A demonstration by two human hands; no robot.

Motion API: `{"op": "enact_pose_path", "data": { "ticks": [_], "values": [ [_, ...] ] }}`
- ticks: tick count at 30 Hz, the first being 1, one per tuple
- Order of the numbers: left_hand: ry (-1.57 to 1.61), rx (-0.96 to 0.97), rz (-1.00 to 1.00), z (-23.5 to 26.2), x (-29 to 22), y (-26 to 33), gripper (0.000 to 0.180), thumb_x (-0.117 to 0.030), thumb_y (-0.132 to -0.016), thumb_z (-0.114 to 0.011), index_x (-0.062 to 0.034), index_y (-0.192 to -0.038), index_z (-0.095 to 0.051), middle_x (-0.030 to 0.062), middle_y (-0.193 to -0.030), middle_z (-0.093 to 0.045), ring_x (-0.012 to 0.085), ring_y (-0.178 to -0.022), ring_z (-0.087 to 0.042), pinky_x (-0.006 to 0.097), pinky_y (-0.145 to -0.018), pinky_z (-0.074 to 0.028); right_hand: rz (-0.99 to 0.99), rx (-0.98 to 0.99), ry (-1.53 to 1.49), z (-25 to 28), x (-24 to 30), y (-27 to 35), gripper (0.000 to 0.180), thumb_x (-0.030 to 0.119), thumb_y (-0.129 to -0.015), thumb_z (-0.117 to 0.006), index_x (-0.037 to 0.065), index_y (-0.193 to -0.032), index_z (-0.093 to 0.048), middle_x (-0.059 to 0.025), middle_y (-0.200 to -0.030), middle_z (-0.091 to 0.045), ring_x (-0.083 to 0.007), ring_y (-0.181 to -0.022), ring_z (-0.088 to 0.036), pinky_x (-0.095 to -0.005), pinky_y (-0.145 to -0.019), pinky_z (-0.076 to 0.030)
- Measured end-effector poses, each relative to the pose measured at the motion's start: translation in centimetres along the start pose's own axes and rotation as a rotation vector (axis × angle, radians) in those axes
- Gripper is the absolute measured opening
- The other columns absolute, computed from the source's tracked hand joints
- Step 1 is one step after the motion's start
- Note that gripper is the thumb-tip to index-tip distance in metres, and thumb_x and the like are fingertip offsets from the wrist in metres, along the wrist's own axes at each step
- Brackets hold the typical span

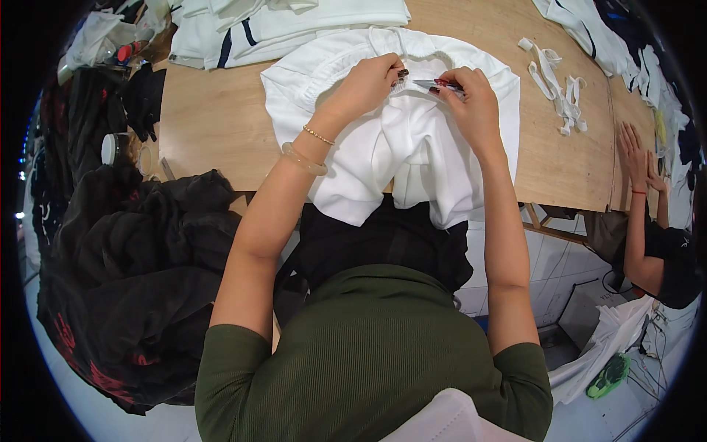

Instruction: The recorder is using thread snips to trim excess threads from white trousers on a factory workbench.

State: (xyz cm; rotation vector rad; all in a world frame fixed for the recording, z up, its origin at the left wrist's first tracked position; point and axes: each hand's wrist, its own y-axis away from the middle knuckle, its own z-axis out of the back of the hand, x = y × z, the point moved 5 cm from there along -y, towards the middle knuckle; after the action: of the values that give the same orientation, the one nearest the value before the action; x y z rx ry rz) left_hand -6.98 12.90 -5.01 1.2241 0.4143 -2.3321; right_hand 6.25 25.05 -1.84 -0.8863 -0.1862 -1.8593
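Note:
White trousers (434,151) with a gathered elastic waistband lie on the table in front of me, their legs hanging over the near edge. My left hand (372,82) pinches the waistband near its middle, fingers closed on the fabric. In my right hand (473,102) is a small pair of thread snips (426,83) with a silver tip and a reddish handle. The tip points left, close to my left fingertips and the waistband edge. What exactly lies between the left fingertips is too small to make out.
Folded white garments (294,26) with dark stripes lie at the far side. White tape strips (549,77) are to the right. Dark garments (147,250) pile up on the left, beside a white-lidded jar (110,149). Another person's hands (635,158) rest at the right table edge.

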Motion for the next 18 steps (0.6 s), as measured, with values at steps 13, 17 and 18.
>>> {"op": "enact_pose_path", "data": {
  "ticks": [13,17,18],
  "values": [
    [0.045,0.001,0.04,-0.3,0.5,-0.1,0.015,-0.009,-0.093,-0.048,0.003,-0.093,-0.057,0.0084,-0.067,-0.054,0.0152,-0.056,-0.045,0.03,-0.056,-0.041,0.09,0.053,0.129,-1.1,1.7,-0.7,0.01,0.01,-0.076,-0.066,0.003,-0.082,-0.062,-0.005,-0.082,-0.062,-0.0252,-0.08,-0.053,-0.036,-0.07,-0.046],
    [0.098,-0.002,0.08,0.1,0.9,-0.1,0.016,-0.01,-0.093,-0.048,0.0031,-0.092,-0.057,0.0074,-0.067,-0.055,0.0146,-0.056,-0.046,0.029,-0.056,-0.042,0.034,0.056,0.08,-0.7,0.9,-0.5,0.01,0.01,-0.077,-0.066,0.003,-0.083,-0.062,-0.0057,-0.083,-0.063,-0.0251,-0.08,-0.054,-0.036,-0.07,-0.046],
    [0.167,-0.062,0.077,0.7,1.0,-0.2,0.014,-0.009,-0.093,-0.048,0.0027,-0.094,-0.056,0.0067,-0.068,-0.056,0.0144,-0.056,-0.048,0.028,-0.056,-0.042,0.011,0.023,0.038,-0.3,0.7,-0.5,0.011,0.01,-0.077,-0.066,0.003,-0.084,-0.063,-0.0065,-0.084,-0.063,-0.025,-0.081,-0.055,-0.0355,-0.071,-0.046]
  ]
}}
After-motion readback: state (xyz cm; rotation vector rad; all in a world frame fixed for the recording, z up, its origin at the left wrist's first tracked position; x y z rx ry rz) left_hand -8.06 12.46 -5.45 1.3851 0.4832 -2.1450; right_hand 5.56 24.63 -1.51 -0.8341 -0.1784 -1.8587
